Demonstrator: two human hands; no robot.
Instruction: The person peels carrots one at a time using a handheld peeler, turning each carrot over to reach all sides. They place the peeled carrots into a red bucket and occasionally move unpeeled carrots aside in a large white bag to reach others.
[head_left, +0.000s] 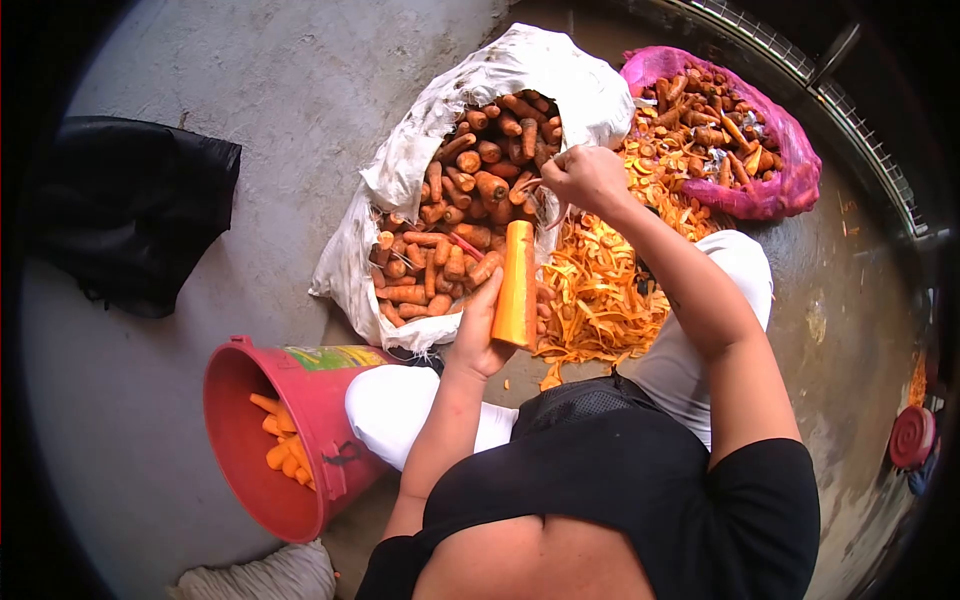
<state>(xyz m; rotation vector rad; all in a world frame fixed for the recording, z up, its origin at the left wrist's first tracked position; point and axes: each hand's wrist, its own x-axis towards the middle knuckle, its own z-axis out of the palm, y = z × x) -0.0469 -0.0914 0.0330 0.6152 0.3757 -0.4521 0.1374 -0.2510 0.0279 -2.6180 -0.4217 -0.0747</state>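
Carrot [516, 285] in left hand [480, 335]: fingers wrapped round its lower end, held upright over the lap. The side in view is skinned and looks clean. Right hand [588, 178] is a closed fist just above the carrot. It may grip a peeler, but that's too small to tell.

Progress, my read: early. Red bucket [325, 410] by the left knee holds only a handful of peeled carrots [282, 452]. White sack [400, 170] in front is close to full of unpeeled ones, and pink mesh bag [790, 170] beyond it is also loaded.

Peel pile [600, 290] sits on the floor between sack and right knee. Black bag [130, 210] lies far left, well apart. Nothing blocks bucket or sack.
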